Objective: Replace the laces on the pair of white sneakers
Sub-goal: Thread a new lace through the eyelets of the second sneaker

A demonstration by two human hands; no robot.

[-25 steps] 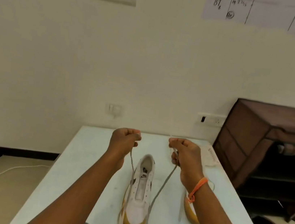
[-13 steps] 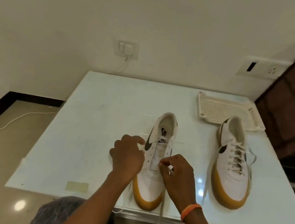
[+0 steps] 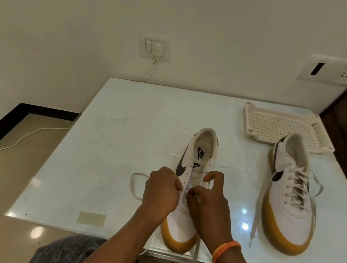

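With fingers curled, my left hand [image 3: 161, 191] and right hand [image 3: 207, 199] meet over the lower eyelets of the near sneaker [image 3: 188, 191], each pinching the white lace [image 3: 136, 184], which loops onto the table [image 3: 110, 144] at left and trails over the front edge. To the right, well apart, the second sneaker [image 3: 290, 199] stands fully laced, its heel beside a perforated plastic tray [image 3: 276, 125]. An orange band [image 3: 226, 248] circles my right wrist.
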